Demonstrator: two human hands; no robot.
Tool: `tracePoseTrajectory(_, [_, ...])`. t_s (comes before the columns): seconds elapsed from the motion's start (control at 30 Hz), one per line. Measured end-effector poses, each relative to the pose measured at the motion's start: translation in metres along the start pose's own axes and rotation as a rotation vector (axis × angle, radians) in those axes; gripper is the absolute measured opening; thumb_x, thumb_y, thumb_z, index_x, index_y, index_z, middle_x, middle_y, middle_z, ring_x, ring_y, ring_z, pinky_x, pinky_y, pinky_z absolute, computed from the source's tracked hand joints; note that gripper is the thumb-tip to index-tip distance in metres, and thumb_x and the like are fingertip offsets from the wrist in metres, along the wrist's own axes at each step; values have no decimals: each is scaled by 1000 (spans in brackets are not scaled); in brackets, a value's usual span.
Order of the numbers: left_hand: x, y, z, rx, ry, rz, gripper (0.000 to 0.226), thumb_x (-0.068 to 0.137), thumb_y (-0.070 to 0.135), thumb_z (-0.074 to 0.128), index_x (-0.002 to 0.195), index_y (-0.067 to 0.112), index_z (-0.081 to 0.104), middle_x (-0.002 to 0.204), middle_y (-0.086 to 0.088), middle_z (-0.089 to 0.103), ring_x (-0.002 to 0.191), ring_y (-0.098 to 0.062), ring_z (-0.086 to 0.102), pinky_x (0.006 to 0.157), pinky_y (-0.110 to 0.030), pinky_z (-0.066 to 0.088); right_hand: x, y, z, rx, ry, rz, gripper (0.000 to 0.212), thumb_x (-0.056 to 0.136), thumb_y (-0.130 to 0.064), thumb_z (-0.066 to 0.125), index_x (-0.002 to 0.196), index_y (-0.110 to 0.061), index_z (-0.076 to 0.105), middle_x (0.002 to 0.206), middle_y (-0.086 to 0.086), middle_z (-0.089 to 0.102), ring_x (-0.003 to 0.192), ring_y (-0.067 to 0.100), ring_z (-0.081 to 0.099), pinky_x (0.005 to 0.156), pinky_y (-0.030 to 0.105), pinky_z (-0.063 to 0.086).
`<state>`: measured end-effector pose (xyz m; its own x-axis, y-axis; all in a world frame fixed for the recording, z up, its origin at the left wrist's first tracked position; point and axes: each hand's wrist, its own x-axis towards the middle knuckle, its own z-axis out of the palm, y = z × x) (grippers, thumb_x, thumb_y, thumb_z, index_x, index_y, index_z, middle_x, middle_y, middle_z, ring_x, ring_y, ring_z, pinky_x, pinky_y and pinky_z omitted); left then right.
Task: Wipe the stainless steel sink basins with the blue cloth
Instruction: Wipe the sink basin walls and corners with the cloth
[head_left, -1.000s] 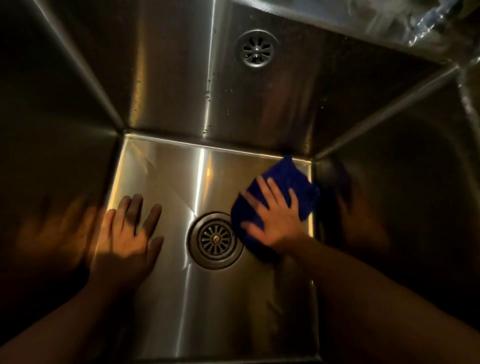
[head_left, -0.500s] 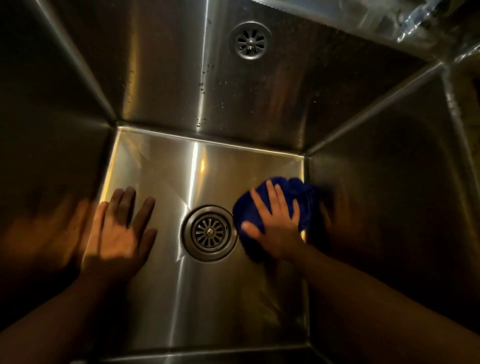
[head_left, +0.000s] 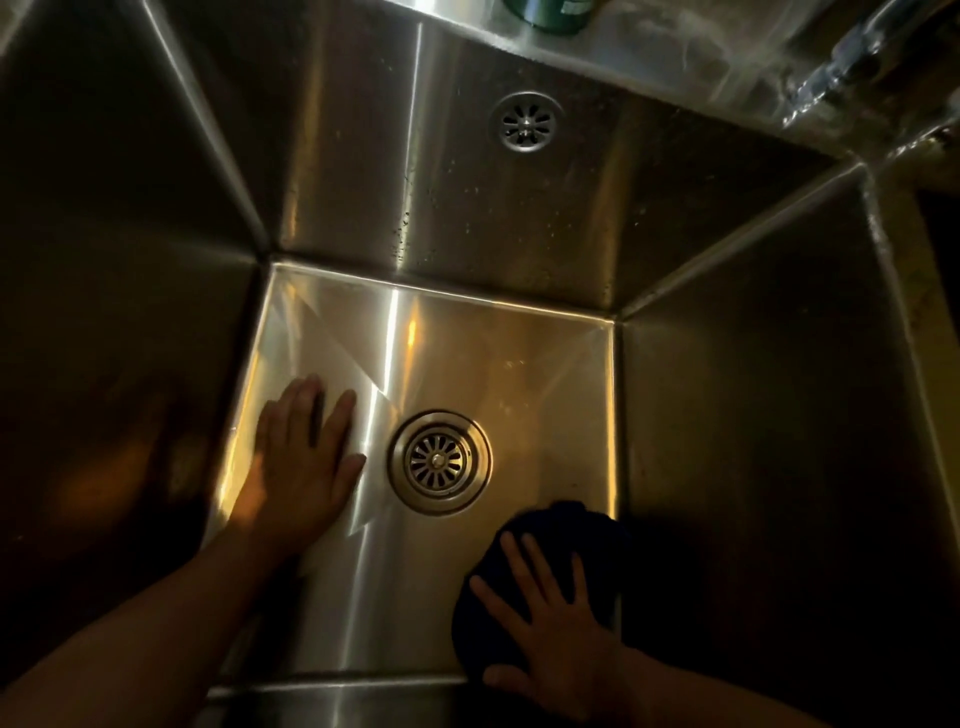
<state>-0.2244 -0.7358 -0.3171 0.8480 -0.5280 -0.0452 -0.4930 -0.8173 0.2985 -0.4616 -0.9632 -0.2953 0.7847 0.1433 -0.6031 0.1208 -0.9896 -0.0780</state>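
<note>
The stainless steel sink basin (head_left: 467, 364) fills the view, its deep walls dark and its floor bright with reflected light; the drain (head_left: 439, 462) sits in the middle of that floor and serves as the landmark here. On the far wall, straight beyond the drain, a round overflow grille (head_left: 526, 122) is set high up; a green bottle base (head_left: 545, 13) stands on the ledge above it. The left hand (head_left: 301, 467) lies flat on the floor just left of the drain, fingers spread and holding nothing. The right hand (head_left: 550, 629) presses palm-down, fingers splayed, on the blue cloth (head_left: 563, 525); the cloth looks almost black in the shadow and lies bunched to the near right of the drain, against the right wall, in the basin's near right corner.
</note>
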Motion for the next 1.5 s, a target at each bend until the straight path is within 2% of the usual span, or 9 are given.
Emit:
tracePoseTrajectory(0.13, [-3,17,-3,-39,46,22,58,88,41,36,136,9,44,141,-27,38,130,-40,32,107,-52,23,21,-28,-21,5,-14,-115,77,87,-76,20,151,-34,15,158,16,15,144,35,7,102,62,-1])
tracePoseTrajectory(0.27, [-7,27,-15,-85,65,11,56,89,40,34,136,10,39,141,-23,38,129,-39,36,106,-53,27,62,-78,-62,293,29,-243,61,92,-67,16,146,-47,-3,159,-3,-14,144,19,-20,103,59,-26])
tracePoseTrajectory(0.37, [-17,33,-33,-71,69,-27,47,89,38,38,125,8,47,132,-18,43,120,-34,41,99,-46,31,70,-68,-80,311,348,-195,46,99,-45,29,139,-27,41,149,-2,40,139,16,32,113,53,7])
tracePoseTrajectory(0.43, [-30,37,-36,-96,-4,50,45,92,43,33,118,10,48,126,-15,45,115,-34,44,97,-45,31,66,-33,-78,271,497,-10,44,94,-38,38,131,-19,50,139,6,52,126,23,50,111,51,18])
tracePoseTrajectory(0.57, [-66,53,-9,64,-249,513,59,91,54,34,133,14,44,143,-19,42,132,-37,39,103,-49,26,48,42,-66,207,430,414,58,97,-48,20,142,-15,35,148,21,36,135,39,34,110,54,25])
tracePoseTrajectory(0.63, [-79,64,6,117,-329,564,71,86,60,39,145,19,33,152,-17,29,141,-34,24,105,-53,21,46,52,-53,196,334,468,62,96,-52,18,147,-18,31,154,20,24,141,39,21,110,56,24])
tracePoseTrajectory(0.93, [-81,9,7,251,-294,455,73,77,42,44,147,26,29,153,-11,29,142,-28,21,107,-54,21,60,42,-24,104,341,528,61,94,-47,35,148,-20,30,156,19,19,143,40,16,113,57,17])
tracePoseTrajectory(1.1, [-86,-35,-18,316,-218,89,83,63,19,29,146,24,31,153,-19,26,143,-33,16,106,-51,19,59,41,-26,119,342,541,60,92,-47,37,146,-19,34,155,19,22,142,41,18,112,56,18])
tracePoseTrajectory(1.5, [-37,-6,1,186,-126,-109,82,65,31,36,146,22,28,154,-20,22,144,-33,17,110,-58,14,63,41,-19,129,434,545,60,93,-46,26,145,-17,36,154,20,24,142,41,19,112,57,19])
